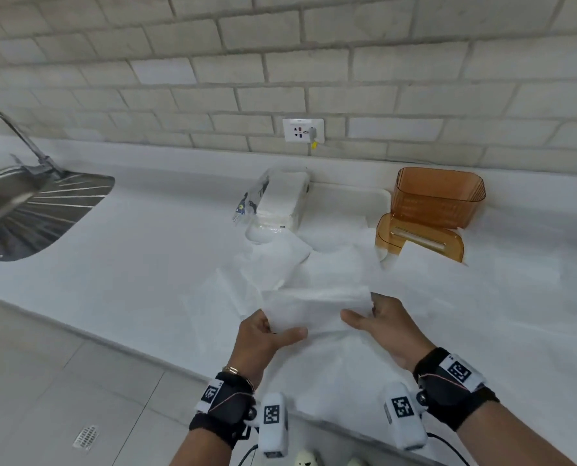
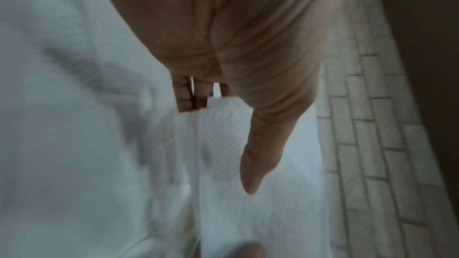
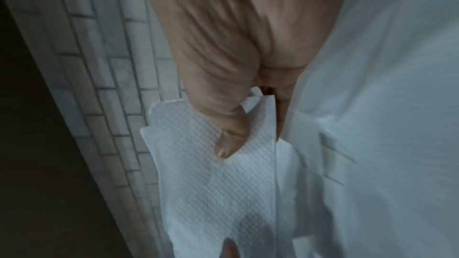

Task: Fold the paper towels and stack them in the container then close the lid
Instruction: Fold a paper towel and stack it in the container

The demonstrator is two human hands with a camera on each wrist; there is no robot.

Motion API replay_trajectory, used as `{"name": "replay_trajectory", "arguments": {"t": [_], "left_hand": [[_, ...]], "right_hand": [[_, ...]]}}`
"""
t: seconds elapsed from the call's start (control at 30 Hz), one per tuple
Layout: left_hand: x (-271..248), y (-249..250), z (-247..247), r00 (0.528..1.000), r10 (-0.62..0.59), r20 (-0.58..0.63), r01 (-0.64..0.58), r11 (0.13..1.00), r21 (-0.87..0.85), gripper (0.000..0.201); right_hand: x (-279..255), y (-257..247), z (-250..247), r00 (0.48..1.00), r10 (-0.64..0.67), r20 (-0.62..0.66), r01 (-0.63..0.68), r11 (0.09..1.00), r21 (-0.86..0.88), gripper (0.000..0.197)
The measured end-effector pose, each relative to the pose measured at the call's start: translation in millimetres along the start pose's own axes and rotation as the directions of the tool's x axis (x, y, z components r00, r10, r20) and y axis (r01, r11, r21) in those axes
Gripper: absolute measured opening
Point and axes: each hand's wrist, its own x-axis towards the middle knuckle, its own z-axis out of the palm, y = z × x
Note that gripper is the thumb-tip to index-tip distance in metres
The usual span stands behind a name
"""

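My left hand (image 1: 263, 334) and right hand (image 1: 384, 326) pinch opposite ends of a folded white embossed paper towel (image 1: 314, 309). Beyond its far edge, loose sheets (image 1: 448, 280) reach the amber plastic lid (image 1: 421, 238).

No words, brands or numbers are showing legibly anywhere. The wrist bands (image 1: 459, 371) and wrist cameras (image 1: 273, 415) are carrying only black-and-white square marker patterns; print on the tissue pack (image 1: 251, 203) is blurring out.

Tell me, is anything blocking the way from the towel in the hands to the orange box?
Nothing visible blocks it. The white paper towel is held above the counter, and the orange see-through plastic container stands open-topped behind its lid.
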Motion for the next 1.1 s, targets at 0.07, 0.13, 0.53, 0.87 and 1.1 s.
{"name": "replay_trajectory", "arguments": {"t": [0.07,0.13,0.53,0.87,1.1], "left_hand": [[1.7,-15.6,8.9,0.996,-0.025,-0.082,0.026,1.000,0.011,0.040],[7.4,-25.4,12.3,0.992,0.008,-0.126,0.002,0.997,0.078,0.032],[14.7,-38.4,17.2,0.975,0.202,-0.092,-0.173,0.951,0.256,0.056],[14.6,-52.4,2.7,0.961,0.267,-0.079,-0.252,0.955,0.156,0.046],[14.9,-41.7,6.4,0.952,0.307,0.012,-0.305,0.940,0.150,0.034]], "right_hand": [[-3.8,12.6,6.9,0.999,-0.038,-0.017,0.037,0.997,-0.067,0.024],[-5.9,23.6,9.5,0.996,-0.067,-0.065,0.056,0.985,-0.163,0.027],[-14.1,47.5,30.8,0.959,-0.097,-0.265,0.037,0.974,-0.221,0.045],[-35.4,52.9,26.9,0.958,-0.179,-0.223,0.135,0.971,-0.197,0.052],[-34.1,47.6,37.4,0.946,-0.236,-0.222,0.188,0.958,-0.217,0.048]]}}
